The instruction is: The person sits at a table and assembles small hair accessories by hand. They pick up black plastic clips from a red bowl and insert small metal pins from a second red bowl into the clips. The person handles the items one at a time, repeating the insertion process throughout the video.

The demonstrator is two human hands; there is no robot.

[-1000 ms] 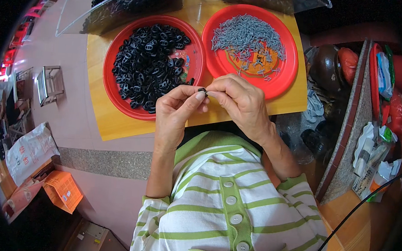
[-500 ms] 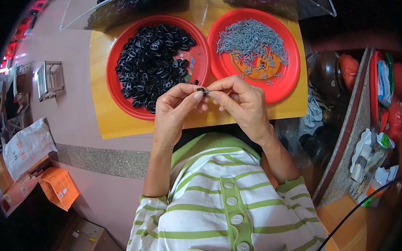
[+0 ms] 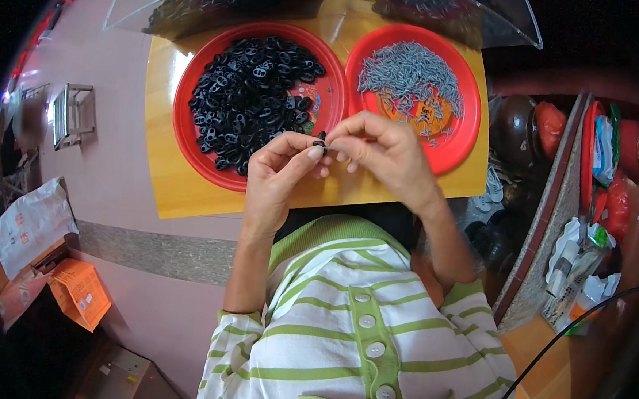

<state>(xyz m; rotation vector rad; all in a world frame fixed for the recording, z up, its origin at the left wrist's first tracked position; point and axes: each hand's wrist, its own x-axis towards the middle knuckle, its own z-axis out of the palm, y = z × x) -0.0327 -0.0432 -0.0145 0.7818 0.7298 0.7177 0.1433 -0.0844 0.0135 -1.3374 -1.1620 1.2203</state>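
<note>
My left hand is closed, pinching a small black plastic piece between thumb and fingertips. Closed in a pinch, my right hand meets it at the same spot; a thin silver screw, mostly covered by the fingers, shows there. Behind my left hand, a round red tray holds a heap of black plastic pieces, oval with two holes. A second red tray, beyond my right hand, carries a pile of small grey screws.
Both trays stand on a yellow wooden table. A clear-walled bin of more black pieces stands at the far edge. To the right are a brown jar and a ledge with bags and packets. A metal stool is at the left.
The view has shifted slightly, so the trays sit a little lower and further right. My right fingers have closed in on the black piece; my left hand keeps its pinch.
</note>
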